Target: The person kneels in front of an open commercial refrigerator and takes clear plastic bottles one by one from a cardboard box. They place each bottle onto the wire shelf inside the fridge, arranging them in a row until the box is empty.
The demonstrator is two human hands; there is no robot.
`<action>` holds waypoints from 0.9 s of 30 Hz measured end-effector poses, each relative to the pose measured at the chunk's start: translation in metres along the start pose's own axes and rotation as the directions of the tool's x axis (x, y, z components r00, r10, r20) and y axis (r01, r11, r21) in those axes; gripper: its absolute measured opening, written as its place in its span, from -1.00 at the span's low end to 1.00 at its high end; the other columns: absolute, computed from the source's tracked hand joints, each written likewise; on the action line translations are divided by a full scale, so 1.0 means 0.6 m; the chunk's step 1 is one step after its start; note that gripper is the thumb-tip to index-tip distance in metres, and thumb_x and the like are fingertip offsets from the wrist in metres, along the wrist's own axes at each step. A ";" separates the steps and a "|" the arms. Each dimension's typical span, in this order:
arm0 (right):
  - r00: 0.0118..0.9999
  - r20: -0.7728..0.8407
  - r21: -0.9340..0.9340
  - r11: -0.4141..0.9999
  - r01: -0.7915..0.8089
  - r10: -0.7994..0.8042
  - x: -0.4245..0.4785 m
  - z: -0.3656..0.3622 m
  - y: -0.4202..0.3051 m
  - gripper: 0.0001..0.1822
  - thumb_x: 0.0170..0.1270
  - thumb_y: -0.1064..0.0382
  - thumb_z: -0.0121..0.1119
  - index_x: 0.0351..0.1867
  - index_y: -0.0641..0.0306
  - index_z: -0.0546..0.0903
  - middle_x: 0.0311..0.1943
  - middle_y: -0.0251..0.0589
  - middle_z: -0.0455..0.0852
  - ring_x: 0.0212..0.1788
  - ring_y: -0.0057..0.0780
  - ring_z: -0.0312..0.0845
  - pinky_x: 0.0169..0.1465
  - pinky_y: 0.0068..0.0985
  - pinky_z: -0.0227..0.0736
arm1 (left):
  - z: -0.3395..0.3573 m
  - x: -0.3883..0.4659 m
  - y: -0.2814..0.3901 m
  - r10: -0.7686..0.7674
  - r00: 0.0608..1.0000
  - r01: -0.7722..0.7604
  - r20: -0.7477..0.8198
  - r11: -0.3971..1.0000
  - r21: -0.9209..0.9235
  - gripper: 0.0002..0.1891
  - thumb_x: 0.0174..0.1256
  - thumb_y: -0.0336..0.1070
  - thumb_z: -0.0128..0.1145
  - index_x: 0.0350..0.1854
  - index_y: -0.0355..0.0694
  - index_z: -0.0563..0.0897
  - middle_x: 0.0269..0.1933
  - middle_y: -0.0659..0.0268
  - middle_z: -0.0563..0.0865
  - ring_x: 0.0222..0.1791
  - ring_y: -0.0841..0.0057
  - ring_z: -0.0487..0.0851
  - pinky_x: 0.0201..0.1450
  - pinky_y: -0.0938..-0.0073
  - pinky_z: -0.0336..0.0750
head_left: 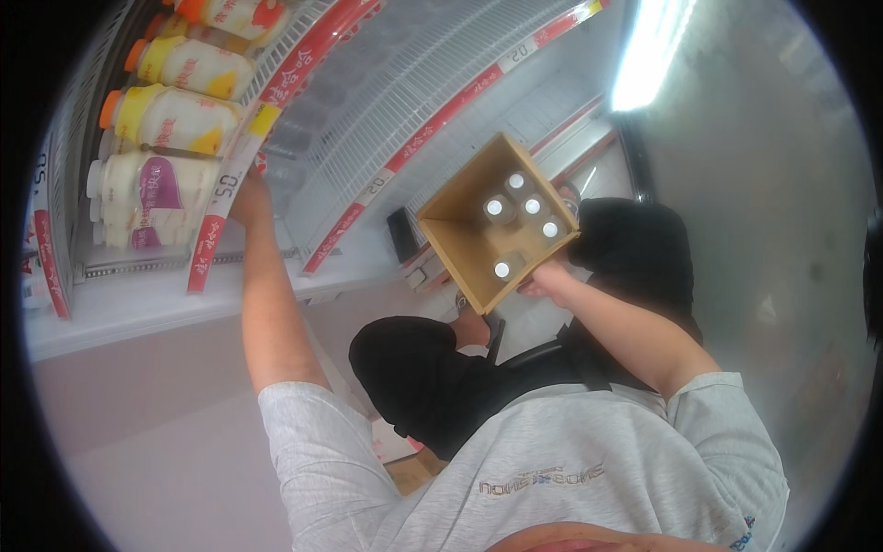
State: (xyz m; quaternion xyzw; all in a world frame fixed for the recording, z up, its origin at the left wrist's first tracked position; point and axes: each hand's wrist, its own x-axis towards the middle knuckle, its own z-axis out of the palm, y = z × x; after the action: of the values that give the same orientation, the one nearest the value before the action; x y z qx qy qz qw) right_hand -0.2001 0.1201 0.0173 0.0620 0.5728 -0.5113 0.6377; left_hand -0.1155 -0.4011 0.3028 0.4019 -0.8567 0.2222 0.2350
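My right hand (550, 281) holds an open cardboard box (452, 259) at its near lower edge. Inside the box stand several clear bottles with white caps (502, 270), with bare cardboard between them. My left hand (254, 198) reaches into a refrigerated display shelf, behind a red-and-white price rail (224, 181). Its fingers are hidden there, so whatever they touch cannot be made out. Rows of clear bottles (293, 124) show dimly near it, on the level below the rail. Above lie milk-drink bottles with purple labels (160, 196) and ones with yellow labels and orange caps (178, 119).
A second wire shelf with a red price rail (421, 141) runs lower in the cooler. A black phone-like object (402, 234) leans by the cooler's base. My bent knees (407, 366) flank the box. A glass door (745, 207) stands at right, beside a bright tube light (652, 55).
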 end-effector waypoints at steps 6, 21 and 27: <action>1.000 -0.012 -0.016 1.000 -0.005 0.005 -0.003 0.002 -0.003 -0.66 0.60 -0.02 0.12 0.21 0.07 0.60 -0.12 -0.27 0.80 -0.21 -0.39 0.83 -0.19 -0.49 0.63 | -0.036 -0.032 0.040 0.072 0.964 -0.090 -0.257 0.994 -0.061 -0.53 0.51 -0.05 0.22 0.27 -0.30 0.71 0.22 -0.09 0.76 0.24 -0.14 0.69 0.31 -0.14 0.51; 0.999 -0.027 -0.061 0.997 0.036 -0.038 -0.023 0.011 -0.002 -0.60 0.67 -0.09 -0.02 0.15 0.12 0.66 -0.13 -0.27 0.83 -0.20 -0.41 0.82 -0.19 -0.50 0.65 | -0.233 -0.623 0.256 0.277 0.931 0.054 0.240 0.542 -0.839 -0.35 0.31 -0.37 0.37 0.44 -0.33 0.43 0.39 -0.06 0.51 0.43 -0.13 0.48 0.52 -0.06 0.35; 0.999 -0.042 -0.019 1.000 -0.004 0.003 -0.005 0.001 0.006 -0.63 0.68 -0.01 0.00 0.18 0.15 0.66 -0.07 -0.22 0.85 -0.14 -0.39 0.82 -0.13 -0.50 0.66 | -0.135 -0.682 0.302 0.159 0.128 0.992 0.979 -0.040 -0.123 -0.17 0.53 0.23 0.23 0.62 -0.21 0.27 0.43 0.10 0.51 0.37 0.11 0.56 0.32 0.03 0.52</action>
State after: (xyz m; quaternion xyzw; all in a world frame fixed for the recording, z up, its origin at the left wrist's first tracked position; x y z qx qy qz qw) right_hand -0.1967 0.1231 0.0183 0.0678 0.5908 -0.5035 0.6267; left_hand -0.0092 -0.0112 0.0943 0.5393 -0.4834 -0.6894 0.0139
